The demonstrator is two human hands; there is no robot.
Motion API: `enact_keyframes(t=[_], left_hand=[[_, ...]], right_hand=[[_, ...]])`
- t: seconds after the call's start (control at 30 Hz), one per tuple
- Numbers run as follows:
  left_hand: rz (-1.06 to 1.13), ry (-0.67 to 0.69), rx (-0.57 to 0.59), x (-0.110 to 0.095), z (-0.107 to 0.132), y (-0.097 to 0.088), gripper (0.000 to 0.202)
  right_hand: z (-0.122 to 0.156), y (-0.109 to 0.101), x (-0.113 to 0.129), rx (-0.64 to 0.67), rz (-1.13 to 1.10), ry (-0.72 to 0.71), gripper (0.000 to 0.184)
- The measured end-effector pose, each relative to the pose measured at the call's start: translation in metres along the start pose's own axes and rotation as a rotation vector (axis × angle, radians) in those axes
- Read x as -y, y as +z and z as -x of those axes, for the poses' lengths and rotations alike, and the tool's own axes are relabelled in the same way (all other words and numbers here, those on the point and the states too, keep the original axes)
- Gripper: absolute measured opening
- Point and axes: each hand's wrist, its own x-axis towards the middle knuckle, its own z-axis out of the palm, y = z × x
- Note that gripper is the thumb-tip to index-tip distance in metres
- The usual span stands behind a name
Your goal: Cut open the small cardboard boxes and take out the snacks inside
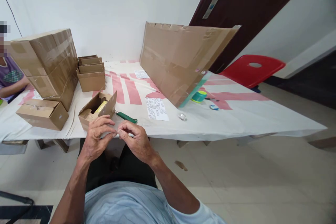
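Observation:
Near the table's front edge my left hand and my right hand meet at the fingertips. Both are pinched around something too small to make out. Just behind my left hand stands an open cardboard box with a yellow item inside. A green-handled tool lies beyond my right hand, its other end partly hidden by the box flap. To the right, a white sheet covered in small ring-like shapes lies flat, with a small clear, shiny packet beside it.
Taped cartons are stacked at left, with a closed box in front and open boxes beside them. A large cardboard panel leans at centre. Right of it are a teal-and-yellow tape roll and a red chair. Another person sits far left.

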Motion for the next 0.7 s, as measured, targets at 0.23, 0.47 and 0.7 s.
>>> enact_keyframes(t=[0.23,0.47,0.7], left_hand=[[-0.282,0.195,-0.053,-0.017,0.001,0.001,0.019],[-0.393,0.319,-0.018,-0.022,-0.004,0.007,0.023],[-0.294,0.309,0.016,-0.003,-0.01,0.027,0.023]], right_hand=[[-0.001,-0.009,-0.015,-0.006,-0.246,0.274,0.061],[0.003,-0.014,-0.018,0.158,-0.508,0.438,0.051],[0.011,-0.036,-0.039,-0.026,-0.47,0.412,0.042]])
